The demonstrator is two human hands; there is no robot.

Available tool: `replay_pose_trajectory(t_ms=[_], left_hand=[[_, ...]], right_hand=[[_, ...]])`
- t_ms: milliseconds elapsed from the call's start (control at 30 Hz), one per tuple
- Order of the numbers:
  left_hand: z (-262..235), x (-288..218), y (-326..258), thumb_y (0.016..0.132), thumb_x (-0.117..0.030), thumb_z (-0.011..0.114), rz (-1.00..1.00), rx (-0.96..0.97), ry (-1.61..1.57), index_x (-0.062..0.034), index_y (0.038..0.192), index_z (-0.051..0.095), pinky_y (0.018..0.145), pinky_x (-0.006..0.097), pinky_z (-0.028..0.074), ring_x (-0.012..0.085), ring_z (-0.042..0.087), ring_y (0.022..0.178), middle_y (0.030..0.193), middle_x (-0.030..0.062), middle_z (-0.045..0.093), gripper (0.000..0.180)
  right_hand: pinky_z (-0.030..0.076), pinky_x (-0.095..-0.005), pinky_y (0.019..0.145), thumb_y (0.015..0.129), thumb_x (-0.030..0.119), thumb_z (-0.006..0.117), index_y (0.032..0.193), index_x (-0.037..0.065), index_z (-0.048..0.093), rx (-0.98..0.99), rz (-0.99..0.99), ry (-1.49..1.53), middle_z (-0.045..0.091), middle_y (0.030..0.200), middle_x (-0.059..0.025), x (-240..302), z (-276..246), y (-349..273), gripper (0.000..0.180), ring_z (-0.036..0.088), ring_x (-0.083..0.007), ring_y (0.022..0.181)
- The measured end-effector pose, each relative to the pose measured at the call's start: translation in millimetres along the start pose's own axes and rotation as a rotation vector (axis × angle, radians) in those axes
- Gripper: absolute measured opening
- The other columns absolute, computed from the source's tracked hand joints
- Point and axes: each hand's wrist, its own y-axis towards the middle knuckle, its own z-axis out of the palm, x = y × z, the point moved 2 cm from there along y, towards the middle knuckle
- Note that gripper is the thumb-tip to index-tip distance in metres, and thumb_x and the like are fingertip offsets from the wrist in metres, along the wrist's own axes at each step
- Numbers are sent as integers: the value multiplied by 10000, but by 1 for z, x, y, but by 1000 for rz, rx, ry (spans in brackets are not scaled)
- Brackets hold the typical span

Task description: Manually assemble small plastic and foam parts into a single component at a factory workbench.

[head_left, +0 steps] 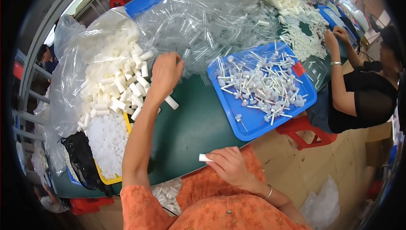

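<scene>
My right hand is closed around a short white cylinder, held in front of my body at the near edge of the table. One end of the cylinder sticks out past the thumb and fingers. My left hand is stretched forward, its fingers curled at the near edge of a heap of clear plastic tubes. Whatever those fingers hold is hidden from view. Beside that wrist spreads a pile of white cylinders, with a loose one on the green tabletop.
A blue tray of small white-tipped sticks stands to the right. At left are a yellow tray of small white pieces and a black mesh pouch. A co-worker sits at the right over white sticks.
</scene>
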Motion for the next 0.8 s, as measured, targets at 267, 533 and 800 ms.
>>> replay_pose_trajectory(t_ms=[267, 533, 800], left_hand=[[11, 4, -18, 810, -166, 735, 42, 23, 43, 0, 941, 624, 781, 447, 481, 375, 608, 877, 880, 187, 641, 239], [-62, -128, -160, 983, -84, 535, -507, 674, -1125, -5, 1217, 548, 757, 229, 457, 101, 583, 882, 976, 66, 634, 248], [-49, -130, -185, 945, -47, 574, -549, 814, -1050, 6, 1216, 576, 820, 247, 469, 103, 578, 916, 1000, 27, 621, 276]], right_hand=[[464, -344, 707, 788, 79, 766, 1036, 47, 686, -57, 102, 172, 681, 954, -74, -4, -17, -22, 262, 648, -240, 827], [508, -280, 685, 852, 1, 698, 1115, 33, 689, -189, 267, 494, 658, 956, -75, -8, -62, -3, 265, 636, -180, 787], [484, -306, 682, 810, 12, 725, 1073, 65, 722, 74, 204, 308, 665, 915, -69, -11, -60, -8, 268, 617, -204, 781]])
